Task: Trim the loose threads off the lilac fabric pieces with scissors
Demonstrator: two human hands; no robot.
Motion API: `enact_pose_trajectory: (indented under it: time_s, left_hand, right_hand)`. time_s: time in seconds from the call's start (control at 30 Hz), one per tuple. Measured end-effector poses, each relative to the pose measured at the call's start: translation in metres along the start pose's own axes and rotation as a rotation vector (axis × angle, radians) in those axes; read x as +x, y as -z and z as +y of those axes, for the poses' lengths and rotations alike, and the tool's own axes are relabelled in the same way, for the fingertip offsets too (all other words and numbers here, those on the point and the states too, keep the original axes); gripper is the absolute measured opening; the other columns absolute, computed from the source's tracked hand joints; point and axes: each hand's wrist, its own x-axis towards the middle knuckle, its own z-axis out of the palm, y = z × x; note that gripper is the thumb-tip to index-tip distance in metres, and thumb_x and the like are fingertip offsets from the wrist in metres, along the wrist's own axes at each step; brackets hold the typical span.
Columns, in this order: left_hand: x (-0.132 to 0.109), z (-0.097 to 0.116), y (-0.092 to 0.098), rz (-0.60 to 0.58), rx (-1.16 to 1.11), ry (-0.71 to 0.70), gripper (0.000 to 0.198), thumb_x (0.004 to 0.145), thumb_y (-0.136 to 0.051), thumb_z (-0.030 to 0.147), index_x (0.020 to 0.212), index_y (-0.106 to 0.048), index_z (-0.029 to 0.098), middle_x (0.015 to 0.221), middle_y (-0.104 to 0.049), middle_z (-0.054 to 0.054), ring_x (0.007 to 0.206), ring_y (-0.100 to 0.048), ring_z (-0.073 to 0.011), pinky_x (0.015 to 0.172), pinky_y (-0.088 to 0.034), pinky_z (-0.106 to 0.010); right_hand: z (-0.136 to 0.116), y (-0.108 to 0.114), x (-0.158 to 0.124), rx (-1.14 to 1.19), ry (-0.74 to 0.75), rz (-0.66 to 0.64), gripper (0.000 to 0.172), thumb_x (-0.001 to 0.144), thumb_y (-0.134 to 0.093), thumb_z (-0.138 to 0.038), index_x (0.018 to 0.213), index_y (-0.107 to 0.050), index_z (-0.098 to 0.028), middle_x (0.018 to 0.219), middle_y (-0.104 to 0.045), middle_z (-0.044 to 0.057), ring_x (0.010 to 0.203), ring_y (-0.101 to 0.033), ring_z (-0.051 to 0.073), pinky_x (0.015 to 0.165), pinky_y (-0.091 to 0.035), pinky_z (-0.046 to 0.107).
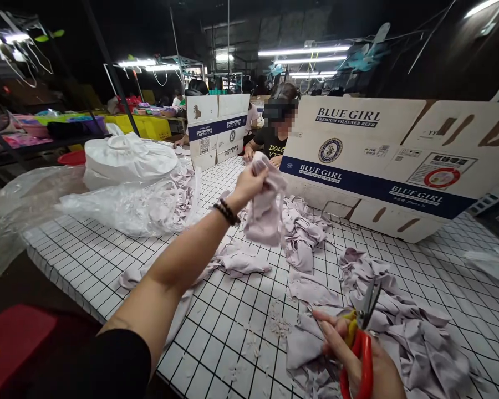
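Observation:
My left hand is raised over the table, fingers closed on a pale lilac fabric piece that hangs down from it. A dark bead bracelet sits on that wrist. My right hand is low at the front right, gripping red-handled scissors with the blades pointing up and slightly apart. Several more lilac fabric pieces lie strewn across the white grid-patterned table under and around both hands.
A large Blue Girl cardboard box lies along the table's far right, a smaller one stands behind. A clear plastic bag with white bundles sits at left. Another person sits across the table. Small fabric scraps dot the table.

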Motion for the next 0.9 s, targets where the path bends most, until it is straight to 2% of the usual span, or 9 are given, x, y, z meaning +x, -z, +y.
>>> enact_pose_trajectory:
  time_s: [0.03,0.1,0.2,0.3,0.4,0.53,0.63,0.73,0.9]
  left_hand:
    - [0.012,0.001,0.011,0.012,0.045,-0.016,0.037,0.102,-0.035,0.036,0.13,-0.047,0.015,0.134,-0.055,-0.014,0.111,-0.06,-0.0188,0.085,-0.051,-0.028]
    - [0.018,-0.011,0.029,-0.019,0.16,-0.018,0.039,0.098,-0.046,0.037,0.13,-0.05,0.015,0.134,-0.055,-0.014,0.116,-0.056,-0.022,0.092,-0.049,-0.031]
    - [-0.012,-0.058,0.042,-0.168,0.364,0.053,0.039,0.089,-0.061,0.038,0.115,-0.062,0.01,0.113,-0.067,-0.017,0.103,-0.063,-0.0282,0.088,-0.051,-0.039]
    - [-0.057,-0.112,0.034,-0.29,0.554,0.09,0.033,0.086,-0.067,0.032,0.112,-0.064,0.012,0.114,-0.065,-0.014,0.103,-0.063,-0.0272,0.092,-0.05,-0.046]
    - [-0.085,-0.144,0.011,-0.372,0.673,0.037,0.031,0.092,-0.06,0.03,0.119,-0.059,0.016,0.127,-0.058,-0.01,0.111,-0.059,-0.0254,0.094,-0.049,-0.049]
    - [-0.087,-0.15,-0.024,-0.459,0.749,-0.001,0.032,0.093,-0.059,0.031,0.121,-0.058,0.016,0.126,-0.058,-0.01,0.109,-0.06,-0.0249,0.091,-0.051,-0.047]
    - [-0.08,-0.149,-0.036,-0.481,0.769,0.04,0.033,0.093,-0.059,0.031,0.122,-0.057,0.016,0.123,-0.06,-0.01,0.105,-0.062,-0.0238,0.088,-0.053,-0.045]
    - [-0.079,-0.15,-0.032,-0.473,0.765,0.12,0.033,0.093,-0.059,0.031,0.123,-0.057,0.016,0.123,-0.059,-0.01,0.104,-0.062,-0.0236,0.087,-0.054,-0.044]
    - [-0.083,-0.143,-0.007,-0.489,0.736,0.28,0.031,0.093,-0.058,0.032,0.119,-0.059,0.015,0.118,-0.062,-0.009,0.1,-0.063,-0.0229,0.084,-0.055,-0.042]
  right_hand:
    - [0.004,0.001,-0.002,-0.013,-0.005,-0.024,0.04,0.068,-0.072,-0.059,0.075,-0.066,-0.019,0.092,-0.075,0.011,0.062,-0.065,0.022,0.062,-0.055,0.031]
    - [0.014,-0.002,-0.004,0.004,0.008,-0.047,0.039,0.067,-0.073,-0.057,0.066,-0.061,-0.02,0.092,-0.076,0.012,0.066,-0.067,0.023,0.063,-0.055,0.031]
    - [0.028,-0.016,-0.004,0.091,0.019,-0.006,0.042,0.067,-0.073,-0.057,0.059,-0.052,-0.021,0.089,-0.076,0.012,0.074,-0.068,0.025,0.059,-0.053,0.028]
    - [0.037,-0.033,0.0,0.164,-0.009,-0.091,0.045,0.065,-0.076,-0.057,0.061,-0.049,-0.021,0.083,-0.074,0.01,0.062,-0.065,0.019,0.054,-0.051,0.028]
    - [0.042,-0.045,0.003,0.157,-0.012,-0.23,0.044,0.065,-0.076,-0.054,0.061,-0.048,-0.021,0.082,-0.072,0.009,0.057,-0.061,0.016,0.053,-0.049,0.028]
    - [0.047,-0.051,-0.003,0.154,-0.008,-0.252,0.041,0.065,-0.076,-0.05,0.063,-0.048,-0.021,0.084,-0.072,0.008,0.065,-0.063,0.019,0.052,-0.047,0.026]
    - [0.054,-0.049,-0.009,0.187,-0.042,-0.249,0.042,0.063,-0.078,-0.05,0.063,-0.047,-0.021,0.08,-0.071,0.006,0.06,-0.06,0.017,0.051,-0.046,0.026]
    - [0.058,-0.046,-0.012,0.211,-0.059,-0.186,0.045,0.061,-0.079,-0.052,0.062,-0.045,-0.021,0.071,-0.067,0.002,0.046,-0.051,0.011,0.045,-0.043,0.025]
    - [0.06,-0.046,-0.012,0.223,-0.031,-0.108,0.047,0.063,-0.077,-0.056,0.06,-0.045,-0.022,0.057,-0.057,-0.003,0.043,-0.047,0.011,0.043,-0.039,0.024]
